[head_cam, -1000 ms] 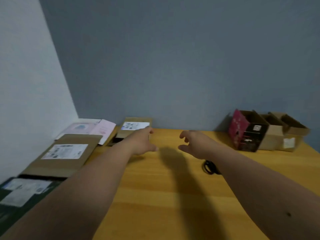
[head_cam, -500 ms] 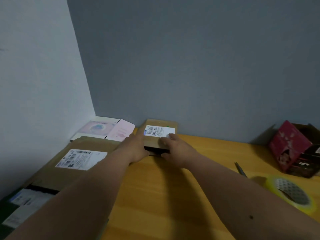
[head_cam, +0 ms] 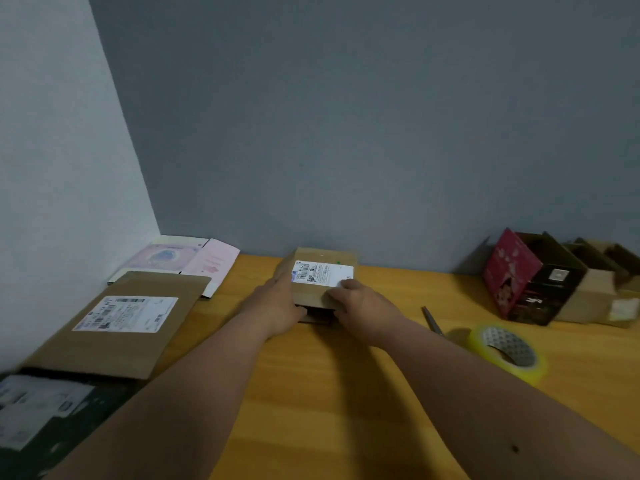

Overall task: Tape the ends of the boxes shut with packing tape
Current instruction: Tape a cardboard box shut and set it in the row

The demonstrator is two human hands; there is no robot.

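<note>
Along the left edge of the frame, flat parcels lie in a row on the wooden desk point(head_cam: 346, 393): a dark mailer point(head_cam: 38, 414) at the lower left, a brown cardboard envelope point(head_cam: 117, 323) with a white label above it, and a pale pink package point(head_cam: 183, 261) in the corner where the two walls meet. At the centre, against the back wall, sits a small brown box point(head_cam: 320, 278) with a white shipping label on top; its near end looks dark and open. The left hand point(head_cam: 277, 306) clasps the box's left side, fingers curled round its edge. The right hand point(head_cam: 360, 306) rests on the top near the label's right corner, fingers bent over the near edge, so both have a grip on the box. Just right of the right forearm, a pair of scissors point(head_cam: 432, 320) lies on the desk, only partly seen. Near it, in the lower right, a roll of yellowish packing tape point(head_cam: 507, 351) lies flat. At the far right stand a red and black carton point(head_cam: 526, 278) and open brown boxes point(head_cam: 602, 289), touching side by side.
</note>
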